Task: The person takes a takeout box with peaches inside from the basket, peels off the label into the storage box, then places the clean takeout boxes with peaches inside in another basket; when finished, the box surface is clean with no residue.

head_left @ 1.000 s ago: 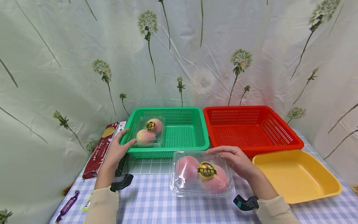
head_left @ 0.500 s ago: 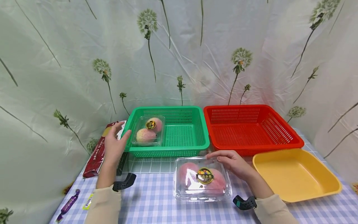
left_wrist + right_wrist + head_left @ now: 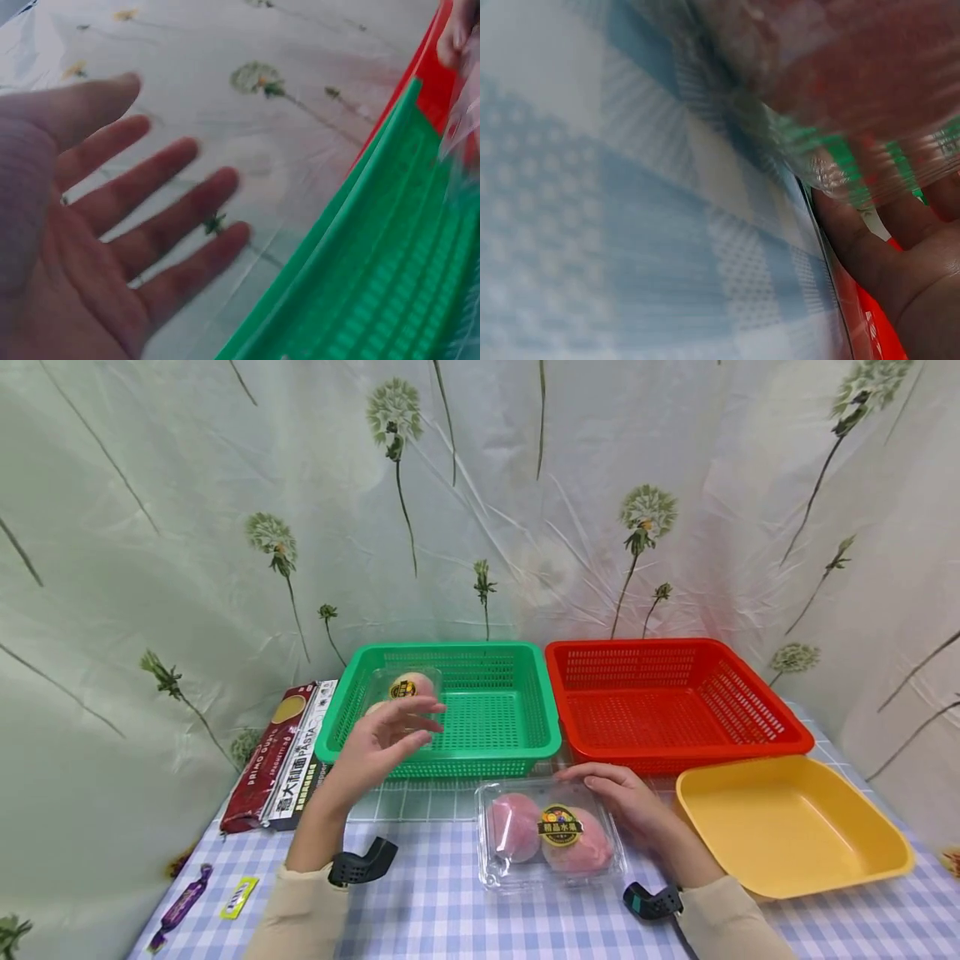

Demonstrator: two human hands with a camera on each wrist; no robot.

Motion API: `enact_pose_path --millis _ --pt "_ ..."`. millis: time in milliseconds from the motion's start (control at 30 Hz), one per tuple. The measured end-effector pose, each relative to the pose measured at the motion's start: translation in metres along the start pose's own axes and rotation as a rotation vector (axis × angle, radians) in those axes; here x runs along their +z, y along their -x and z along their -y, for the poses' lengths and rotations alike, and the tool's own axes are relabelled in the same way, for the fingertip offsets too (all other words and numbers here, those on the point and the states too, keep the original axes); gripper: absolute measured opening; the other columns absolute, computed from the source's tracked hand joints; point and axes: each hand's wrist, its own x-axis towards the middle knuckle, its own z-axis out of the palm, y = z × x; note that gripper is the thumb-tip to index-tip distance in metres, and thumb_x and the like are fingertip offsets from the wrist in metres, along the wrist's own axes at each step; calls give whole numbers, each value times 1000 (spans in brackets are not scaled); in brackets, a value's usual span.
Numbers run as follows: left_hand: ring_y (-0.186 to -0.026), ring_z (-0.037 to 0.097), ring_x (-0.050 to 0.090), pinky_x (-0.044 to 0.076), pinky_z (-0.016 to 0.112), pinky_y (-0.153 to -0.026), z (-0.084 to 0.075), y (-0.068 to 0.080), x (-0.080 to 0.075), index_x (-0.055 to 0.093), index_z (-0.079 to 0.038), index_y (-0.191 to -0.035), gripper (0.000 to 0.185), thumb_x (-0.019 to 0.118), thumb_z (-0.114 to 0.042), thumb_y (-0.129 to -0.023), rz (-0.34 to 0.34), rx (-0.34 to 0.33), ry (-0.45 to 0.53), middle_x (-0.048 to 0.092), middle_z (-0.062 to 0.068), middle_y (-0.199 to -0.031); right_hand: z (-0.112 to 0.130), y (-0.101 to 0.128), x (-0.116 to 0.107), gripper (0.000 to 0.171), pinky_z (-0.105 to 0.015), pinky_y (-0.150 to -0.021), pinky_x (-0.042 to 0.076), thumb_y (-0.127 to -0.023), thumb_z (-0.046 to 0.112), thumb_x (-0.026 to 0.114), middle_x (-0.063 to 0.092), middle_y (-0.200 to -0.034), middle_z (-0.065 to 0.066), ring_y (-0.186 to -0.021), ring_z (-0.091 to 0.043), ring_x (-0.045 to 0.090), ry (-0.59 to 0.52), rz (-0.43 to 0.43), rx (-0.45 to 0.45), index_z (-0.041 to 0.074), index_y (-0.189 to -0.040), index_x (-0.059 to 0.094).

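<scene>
Peaches in a clear clamshell box [image 3: 551,843] sit low in the centre of the frame on the checked worktop [image 3: 442,910], but start at the far left: a purple candy [image 3: 178,910] and a small yellow packet [image 3: 239,897] lie near the lower edge, with a long pasta box [image 3: 288,760] above them. Next, the left hand [image 3: 382,743] hovers over the green basket [image 3: 517,752], fingers spread and holding nothing; a second peach box [image 3: 408,683] rests inside, partly hidden. The right hand [image 3: 626,797] lies on the clamshell's right side, fingers resting lightly, seemingly steadying it. Further right stand the red basket [image 3: 750,752] and yellow tray [image 3: 840,868].
</scene>
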Motion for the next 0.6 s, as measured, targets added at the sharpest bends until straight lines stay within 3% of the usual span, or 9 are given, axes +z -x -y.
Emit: enact_pose_path --millis 167,267,433,600 --pt "-122 39 61 55 30 -97 -1 -3 17 49 -4 -143 46 60 -7 -98 272 -85 76 55 22 -141 -2 -1 2 34 -16 -106 41 -106 15 43 71 -125 7 -124 -6 58 -12 -34 9 -3 -130 60" --pt "-127 36 58 53 36 -102 2 -4 30 49 -8 -145 51 64 -10 -97 393 -139 81 54 18 -145 -1 -1 2 34 -17 -105 43 -106 17 45 71 -124 8 -123 -6 59 -28 -61 44 -1 -130 61" --pt "-138 29 50 39 53 -115 5 -3 49 49 -14 -146 58 71 -15 -93 508 -193 42 53 8 -148 3 0 3 36 -17 -103 44 -105 21 48 71 -121 9 -121 -5 59 13 -100 98 -2 -130 61" --pt "-142 28 45 37 52 -117 10 -3 59 51 -21 -145 60 74 -23 -90 554 -220 -42 52 2 -150 7 -1 5 38 -17 -103 45 -105 23 48 69 -126 -4 -120 -9 60 116 -133 120 -3 -131 60"
